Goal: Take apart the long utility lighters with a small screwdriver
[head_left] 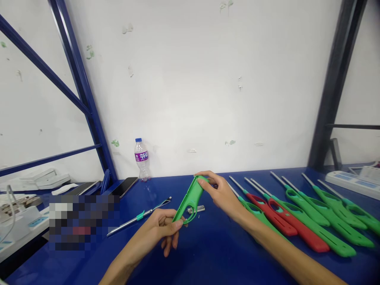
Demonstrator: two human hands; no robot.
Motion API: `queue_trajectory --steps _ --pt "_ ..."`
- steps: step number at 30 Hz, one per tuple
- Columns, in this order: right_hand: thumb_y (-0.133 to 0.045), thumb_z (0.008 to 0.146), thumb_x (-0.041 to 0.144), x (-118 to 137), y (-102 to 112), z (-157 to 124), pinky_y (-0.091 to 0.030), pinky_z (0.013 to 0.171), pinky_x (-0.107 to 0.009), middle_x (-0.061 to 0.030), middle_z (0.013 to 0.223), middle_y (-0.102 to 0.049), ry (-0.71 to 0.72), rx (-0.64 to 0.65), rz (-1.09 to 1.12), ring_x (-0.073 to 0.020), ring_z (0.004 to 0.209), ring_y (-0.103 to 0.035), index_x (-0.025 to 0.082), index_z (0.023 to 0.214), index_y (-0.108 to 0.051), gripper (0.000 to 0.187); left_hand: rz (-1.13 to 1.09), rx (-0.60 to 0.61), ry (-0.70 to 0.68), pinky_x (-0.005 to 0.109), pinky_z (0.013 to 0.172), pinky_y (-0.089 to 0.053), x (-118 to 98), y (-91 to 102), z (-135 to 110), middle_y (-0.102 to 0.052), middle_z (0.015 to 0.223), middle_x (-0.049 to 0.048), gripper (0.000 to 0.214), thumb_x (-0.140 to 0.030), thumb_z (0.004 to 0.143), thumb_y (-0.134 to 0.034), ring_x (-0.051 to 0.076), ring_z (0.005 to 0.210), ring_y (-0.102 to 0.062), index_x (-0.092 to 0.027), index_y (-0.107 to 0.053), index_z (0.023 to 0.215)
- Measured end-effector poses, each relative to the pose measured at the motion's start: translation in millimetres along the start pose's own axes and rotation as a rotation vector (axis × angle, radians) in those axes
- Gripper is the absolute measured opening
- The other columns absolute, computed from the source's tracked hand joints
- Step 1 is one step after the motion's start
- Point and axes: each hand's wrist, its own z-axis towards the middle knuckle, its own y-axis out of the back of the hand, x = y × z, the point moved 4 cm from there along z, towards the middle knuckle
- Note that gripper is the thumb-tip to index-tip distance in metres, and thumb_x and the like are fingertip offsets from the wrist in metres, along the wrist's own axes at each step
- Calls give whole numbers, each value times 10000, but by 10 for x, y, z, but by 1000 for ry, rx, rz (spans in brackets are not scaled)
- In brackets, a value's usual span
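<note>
Both my hands hold a green lighter casing (190, 198), tilted above the blue table. My left hand (163, 229) pinches its lower end near the ring-shaped trigger guard. At the upper end, my right hand (215, 188) has its fingers closed on the casing. Just behind the guard lies a small clear and metal part (197, 209) on the table, partly hidden by the casing. To the left of my hands rests a metal lighter rod (127, 225) with a teal clip and a wire at its far end.
Several long-nosed lighters, green ones (320, 209) and red ones (303, 229), lie in a row at right. A plastic bottle (143, 162) stands by the wall. A phone (126, 187) and power strips (353, 184) lie toward the sides. Blue frame posts (86, 95) rise from the table.
</note>
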Motion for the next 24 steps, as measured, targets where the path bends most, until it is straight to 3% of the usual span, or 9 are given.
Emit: queue_trajectory --steps 5,11,14,17,19,24 --pt "-621 913 543 25 5 1 -303 408 -235 -23 830 -652 -75 67 55 -81 453 -371 239 1260 -718 471 -22 -196 -36 218 439 -248 -68 65 -28 -496 518 -58 522 -678 862 -649 62 396 -367 -157 -628 840" --pt "-678 891 533 46 -50 -34 -255 379 -211 17 816 -663 -128 221 153 -40 401 -280 252 1174 -665 399 -204 -532 -136 210 455 -227 -55 278 -43 -447 558 -77 497 -627 823 -723 49 425 -363 -182 -523 726" --pt "-714 882 482 58 -124 -87 -340 451 -208 14 835 -679 -108 348 136 -67 474 -420 255 1170 -674 369 -324 -634 -155 205 459 -257 -15 358 -62 -340 519 -100 579 -592 755 -795 40 425 -310 -206 -387 615" --pt "-726 888 420 85 -201 -143 -470 656 -256 -16 877 -738 -30 481 111 -150 707 -636 238 1199 -706 361 -306 -713 -200 198 455 -256 -32 379 -91 -302 524 -104 599 -571 767 -796 41 442 -300 -216 -339 613" --pt "-701 910 415 102 -239 -173 -486 758 -295 -46 919 -778 5 555 114 -196 834 -686 214 1204 -718 357 -237 -757 -233 194 450 -251 -57 370 -102 -310 515 -105 575 -596 798 -766 42 438 -304 -212 -371 634" --pt "-666 930 483 146 -253 -196 -487 791 -316 -71 929 -803 20 619 111 -232 896 -715 194 1210 -724 406 -174 -776 -245 199 414 -264 -67 329 -84 -328 459 -116 555 -719 828 -669 47 379 -320 -195 -514 731"
